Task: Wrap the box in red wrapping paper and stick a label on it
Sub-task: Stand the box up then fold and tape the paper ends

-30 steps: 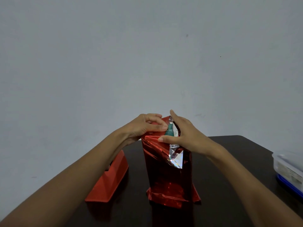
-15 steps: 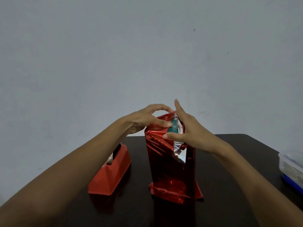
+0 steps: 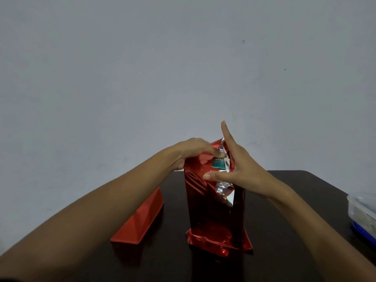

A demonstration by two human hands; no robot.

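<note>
A tall box stands upright on the dark table point(image 3: 284, 200), covered in shiny red wrapping paper point(image 3: 211, 216). A small teal patch of the box point(image 3: 218, 162) shows near its top, where silver undersides of the paper stick out. My left hand point(image 3: 191, 153) presses the paper down on the top left, its thumb on the fold. My right hand point(image 3: 240, 169) lies against the top right with fingers spread, index finger pointing up and thumb pressing the front flap. No label is in view.
A red tape dispenser point(image 3: 140, 220) sits on the table left of the box, partly behind my left forearm. A clear plastic container with a blue base point(image 3: 362, 212) is at the right edge. A plain grey wall is behind.
My right index finger has lifted to point upward and the fingers have spread. My left hand has flattened over the top fold. The box stays in place.
</note>
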